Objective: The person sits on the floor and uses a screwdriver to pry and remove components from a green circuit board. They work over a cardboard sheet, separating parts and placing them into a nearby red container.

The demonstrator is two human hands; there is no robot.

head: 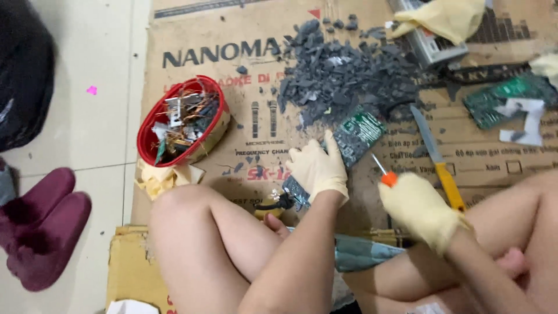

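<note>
We see the left hand [317,168], gloved, pressing flat on a green circuit board [354,136] lying on the cardboard [192,35] spread over the floor [93,128]; fingers splayed, not wrapped around it. The right hand [419,209], gloved too, is clenched around a screwdriver [383,171] with an orange collar, its tip toward the board's edge at 11 o'clock from that hand.

Around: a grey pile of plastic shards [343,75] at 12 o'clock of the board, touching it. A knife [436,157] with a yellow handle lies just beside the right hand at 1 o'clock. A second green board [505,99] with white scraps at 2 o'clock, well apart. A red bowl [180,122] of wires and metal bits at 9 o'clock of the left hand, with yellow rags under it. A yellow glove [444,17] lies over a grey device at the top right. Maroon slippers [40,224] on the tiles at far left.

The cardboard is brown, with dark block lettering on top, red print lower down and small microphone drawings at centre.
</note>
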